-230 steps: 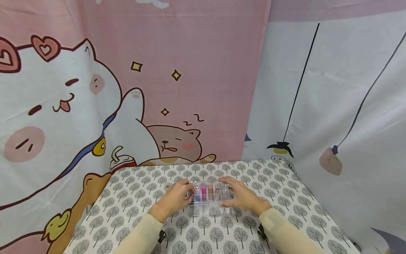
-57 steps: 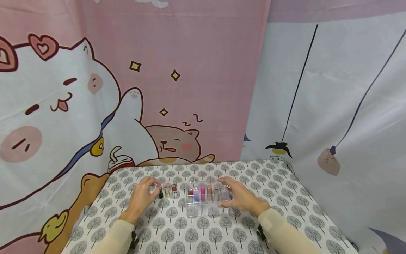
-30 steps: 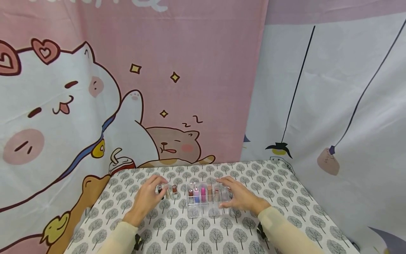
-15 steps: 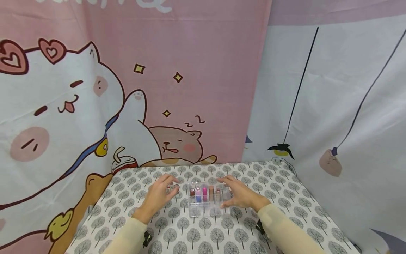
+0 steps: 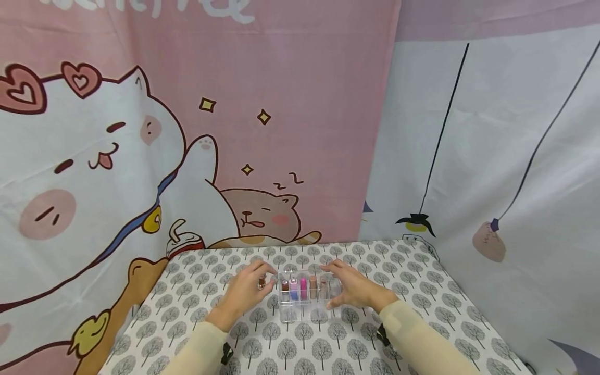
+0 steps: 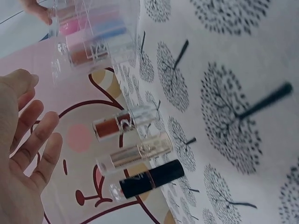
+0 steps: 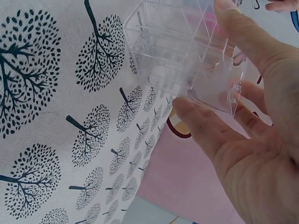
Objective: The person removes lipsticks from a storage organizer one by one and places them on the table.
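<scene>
A clear plastic lipstick organizer [image 5: 300, 312] stands mid-table with several lipsticks in its back row, among them a bright pink one [image 5: 303, 287] and a pink-and-blue one [image 5: 294, 289]. My right hand [image 5: 353, 286] grips its right end, thumb at the front and fingers behind. Just left of the organizer hovers my left hand [image 5: 248, 289], fingers loosely spread and holding nothing. In the left wrist view three lipsticks stand upright in a row beside it: a brown one with clear base [image 6: 110, 128], a pale gold one [image 6: 135, 156] and a black one [image 6: 152, 179].
A tree-print cloth [image 5: 304, 349] covers the table. Behind it hangs a pink cartoon-cat curtain [image 5: 319, 130], and a pale curtain [image 5: 436, 146] closes off the right side. The organizer's front compartments hold nothing visible.
From the organizer's left end, my left hand went out to the black lipstick, then came rightward past the row to beside the brown one. My right hand has stayed on the organizer.
</scene>
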Tool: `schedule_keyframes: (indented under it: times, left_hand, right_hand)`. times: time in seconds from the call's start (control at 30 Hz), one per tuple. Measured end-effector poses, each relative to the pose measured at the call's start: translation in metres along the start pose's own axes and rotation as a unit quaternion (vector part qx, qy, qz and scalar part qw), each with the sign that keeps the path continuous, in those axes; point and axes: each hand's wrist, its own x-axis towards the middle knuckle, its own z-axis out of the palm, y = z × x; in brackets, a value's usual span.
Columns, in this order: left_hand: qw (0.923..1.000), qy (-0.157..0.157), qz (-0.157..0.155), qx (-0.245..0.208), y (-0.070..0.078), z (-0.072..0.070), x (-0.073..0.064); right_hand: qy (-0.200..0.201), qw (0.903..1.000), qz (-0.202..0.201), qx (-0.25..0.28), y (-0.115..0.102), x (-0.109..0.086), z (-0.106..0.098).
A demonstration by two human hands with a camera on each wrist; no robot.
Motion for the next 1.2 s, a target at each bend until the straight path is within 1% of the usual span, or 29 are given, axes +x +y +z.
schedule_keyframes:
  times: [0.2, 0.37, 0.47, 0.63, 0.77, 0.9, 1.0, 1.2]
  left_hand:
    - [0.9998, -0.017, 0.008, 0.007, 0.009, 0.006, 0.006]
    - [0.9986, -0.027, 0.011, 0.044, 0.014, 0.014, 0.009]
    - [0.9978, -0.035, 0.008, 0.055, 0.017, 0.017, 0.011]
    - [0.9976, -0.048, -0.002, 0.051, 0.021, 0.020, 0.013]
    - [0.9976, -0.043, 0.000, 0.054, 0.024, 0.022, 0.015]
    - [0.9967, -0.032, 0.008, 0.074, 0.024, 0.026, 0.015]
    - [0.9962, -0.029, 0.010, 0.081, 0.024, 0.029, 0.015]
    - [0.9963, -0.040, -0.006, 0.076, 0.024, 0.033, 0.016]
  right_hand:
    - [0.003, 0.9999, -0.009, -0.007, -0.002, -0.002, -0.001]
    - [0.002, 0.9999, -0.013, -0.008, -0.002, -0.002, 0.000]
    - [0.002, 0.9998, -0.016, -0.010, -0.001, -0.001, 0.001]
    - [0.004, 0.9998, -0.017, -0.009, 0.001, 0.000, 0.001]
    - [0.004, 0.9999, -0.015, -0.007, 0.002, 0.000, 0.001]
    - [0.005, 0.9999, -0.011, -0.008, 0.001, 0.001, 0.001]
    - [0.005, 0.9999, -0.010, -0.008, 0.001, 0.001, 0.001]
    - [0.005, 0.9999, -0.008, -0.007, 0.000, 0.000, 0.000]
